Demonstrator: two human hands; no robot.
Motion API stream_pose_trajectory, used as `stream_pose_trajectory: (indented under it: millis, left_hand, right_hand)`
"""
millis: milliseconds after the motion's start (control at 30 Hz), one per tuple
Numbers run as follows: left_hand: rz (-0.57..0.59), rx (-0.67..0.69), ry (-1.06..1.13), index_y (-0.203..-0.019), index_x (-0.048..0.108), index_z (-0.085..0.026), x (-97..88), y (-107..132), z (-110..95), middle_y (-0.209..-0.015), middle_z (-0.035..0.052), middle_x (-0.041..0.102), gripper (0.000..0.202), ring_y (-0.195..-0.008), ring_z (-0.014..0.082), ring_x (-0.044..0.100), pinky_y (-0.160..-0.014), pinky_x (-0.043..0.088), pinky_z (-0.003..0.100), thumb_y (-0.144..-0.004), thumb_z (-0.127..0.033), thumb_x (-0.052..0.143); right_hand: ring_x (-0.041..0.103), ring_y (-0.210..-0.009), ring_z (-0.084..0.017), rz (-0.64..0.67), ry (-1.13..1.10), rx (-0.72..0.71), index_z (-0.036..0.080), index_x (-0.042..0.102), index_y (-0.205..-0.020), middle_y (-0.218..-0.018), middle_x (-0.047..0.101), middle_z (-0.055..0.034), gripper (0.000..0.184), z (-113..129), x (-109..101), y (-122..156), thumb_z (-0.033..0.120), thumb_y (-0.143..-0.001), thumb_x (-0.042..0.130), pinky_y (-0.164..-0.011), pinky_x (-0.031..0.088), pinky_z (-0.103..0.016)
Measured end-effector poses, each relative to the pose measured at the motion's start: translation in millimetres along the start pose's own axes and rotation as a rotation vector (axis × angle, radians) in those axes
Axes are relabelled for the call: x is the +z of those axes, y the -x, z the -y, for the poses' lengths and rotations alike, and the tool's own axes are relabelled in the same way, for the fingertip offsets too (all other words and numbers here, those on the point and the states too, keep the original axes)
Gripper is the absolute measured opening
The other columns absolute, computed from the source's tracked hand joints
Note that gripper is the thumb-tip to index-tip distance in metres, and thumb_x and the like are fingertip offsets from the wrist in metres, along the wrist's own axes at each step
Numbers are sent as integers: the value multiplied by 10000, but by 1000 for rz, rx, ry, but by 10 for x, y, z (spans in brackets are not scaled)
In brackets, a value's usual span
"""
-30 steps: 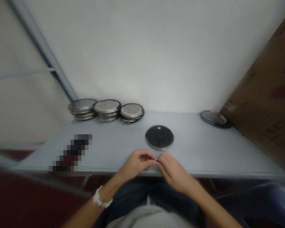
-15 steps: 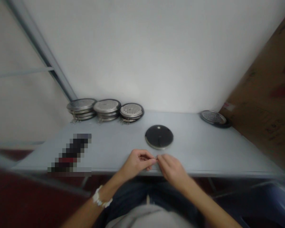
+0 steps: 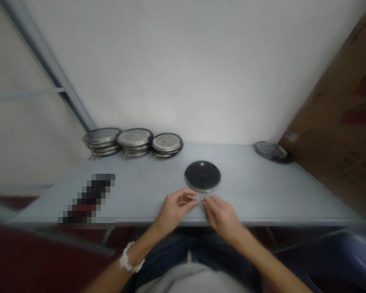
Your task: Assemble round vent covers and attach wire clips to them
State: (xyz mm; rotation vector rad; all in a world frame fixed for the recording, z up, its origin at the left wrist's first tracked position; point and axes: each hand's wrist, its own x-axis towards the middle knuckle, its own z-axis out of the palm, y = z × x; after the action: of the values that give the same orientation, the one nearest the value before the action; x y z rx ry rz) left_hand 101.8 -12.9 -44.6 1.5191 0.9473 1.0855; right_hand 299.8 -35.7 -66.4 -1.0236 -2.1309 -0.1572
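Note:
Over the front edge of the table, my left hand [image 3: 177, 208] pinches a tiny, pale, shiny piece [image 3: 199, 201] between thumb and fingers. My right hand [image 3: 220, 212] has its fingers pressed together at the other end of that piece, which is too small and blurred to name. Just beyond my fingertips lies a round, flat black disc [image 3: 203, 176] with a metallic rim and a small light spot near its far side. A pale bracelet circles my left wrist.
Stacks of round perforated metal plates with dark rims [image 3: 135, 140] stand at the back left against the wall. Another perforated plate [image 3: 271, 150] lies at the back right, beside a cardboard box [image 3: 329, 134]. A pixelated dark object [image 3: 90, 199] is on the table [image 3: 262, 191] at left.
My fingertips have drawn slightly apart, so the small pale piece between them now shows. The whole view has shifted a little; the disc and plates stay in place on the table.

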Motion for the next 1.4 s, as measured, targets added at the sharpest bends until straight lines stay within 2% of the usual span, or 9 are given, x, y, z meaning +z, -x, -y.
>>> stream_pose_trajectory:
  millis: [100, 233, 400, 567, 733, 933, 1200, 1400]
  left_hand:
    - [-6, 6, -60, -866, 770, -151, 8, 8, 17, -826, 68, 766, 166, -763, 186, 709, -727, 576, 266, -784, -294, 787]
    - [12, -31, -21, -837, 769, -146, 16, 11, 22, -767, 61, 760, 176, -678, 182, 698, -666, 586, 271, -764, -303, 797]
    - [42, 102, -63, -752, 769, -165, 13, 4, -49, -836, 81, 767, 135, -806, 209, 719, -779, 586, 297, -776, -292, 809]
    - [110, 161, -132, -749, 778, -173, 21, 3, -103, -815, 76, 759, 86, -791, 200, 711, -766, 561, 286, -807, -236, 775]
    - [98, 183, -186, -725, 768, -183, 51, 26, -32, -773, 48, 743, 80, -757, 178, 693, -747, 530, 264, -801, -160, 763]
    - [90, 161, -183, -706, 754, -183, 85, 46, -39, -762, 45, 754, 95, -748, 182, 696, -765, 533, 273, -797, -157, 750]
    - [108, 59, -147, -721, 738, -179, 85, 36, -86, -764, 37, 754, 62, -754, 187, 695, -765, 542, 271, -782, -183, 746]
    - [92, 68, -152, -696, 728, -180, 89, 32, -68, -769, 47, 755, 90, -767, 194, 699, -792, 550, 285, -781, -207, 742]
  right_hand:
    - [599, -627, -160, 23, -33, 29, 154, 642, -977, -771, 637, -62, 278, -14, 0, -11, 196, -1064, 381, -589, 481, -256]
    - [582, -614, -162, 55, -50, 36, 155, 643, -929, -747, 621, -58, 293, 1, -17, -24, 186, -1058, 382, -581, 472, -263]
    - [574, -617, -164, 70, -37, 27, 160, 639, -899, -736, 618, -54, 294, 17, -26, -31, 163, -1048, 385, -585, 467, -267]
    - [565, -631, -164, 57, -15, -2, 165, 632, -892, -728, 612, -49, 297, 10, 3, -26, 153, -1045, 378, -595, 460, -265]
    - [553, -639, -170, 68, 12, -38, 159, 622, -880, -732, 607, -51, 303, 9, 15, -20, 130, -1036, 364, -597, 435, -270]
    - [540, -638, -168, 70, 26, -60, 159, 622, -880, -718, 598, -47, 303, 13, 4, -15, 113, -1021, 359, -591, 422, -271]
    - [560, -641, -171, 63, -11, -24, 166, 621, -897, -733, 610, -50, 274, 10, 9, -12, 134, -1030, 384, -589, 438, -275]
    - [560, -637, -172, 61, 6, -37, 157, 619, -916, -741, 610, -53, 268, 1, 14, -11, 130, -1030, 378, -582, 436, -276]
